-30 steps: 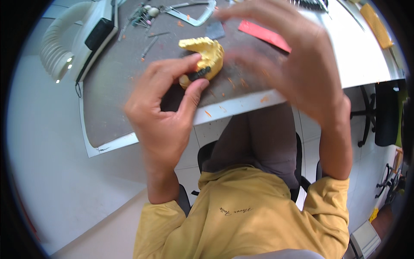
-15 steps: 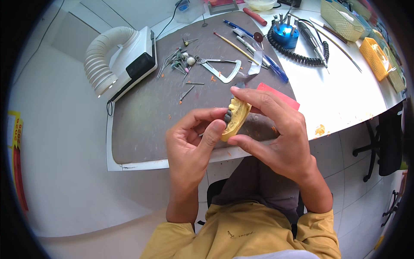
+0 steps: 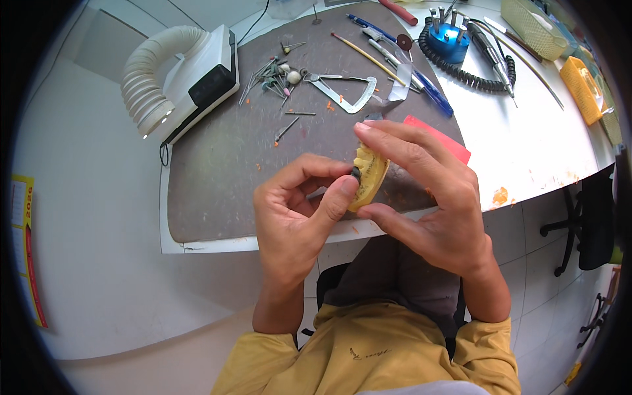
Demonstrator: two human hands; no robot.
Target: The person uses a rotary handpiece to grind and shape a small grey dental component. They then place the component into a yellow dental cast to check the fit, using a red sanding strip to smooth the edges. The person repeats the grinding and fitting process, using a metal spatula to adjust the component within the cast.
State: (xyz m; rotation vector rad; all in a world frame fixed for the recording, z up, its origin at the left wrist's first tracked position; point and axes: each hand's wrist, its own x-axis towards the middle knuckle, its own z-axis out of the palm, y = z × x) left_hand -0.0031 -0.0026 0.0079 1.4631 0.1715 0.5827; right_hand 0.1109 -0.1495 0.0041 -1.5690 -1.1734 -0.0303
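Over the front edge of the counter [image 3: 503, 148], in the head view, the yellow dental model [image 3: 374, 176] is held up in the air, tilted on its side, between the person's two hands. The right hand [image 3: 424, 181] is spread rather wide around it, with the thumb at the lower end and the fingers at the upper end; I judge that this wide grip is chosen so the tooth row faces the left hand [image 3: 306, 197]. That left hand is nearly closed, thumb and forefinger pinching at the dark tooth piece [image 3: 356, 173] on the model's side, perhaps to steady it there. Its other fingers are curled, and how firmly it presses I cannot tell.

Beyond the hands, loose burs [image 3: 270, 85] and a caliper [image 3: 361, 103] lie on the grey mat [image 3: 210, 184], probably left within easy reach. Farther back, the round blue holder [image 3: 449, 47] carries several metal-shanked pieces upright, which seems to make them simple to pick out. At the right edge, the orange basket [image 3: 582, 92] has whitish items inside, and the pale yellow basket [image 3: 536, 33] contains something white, too unclear to name.
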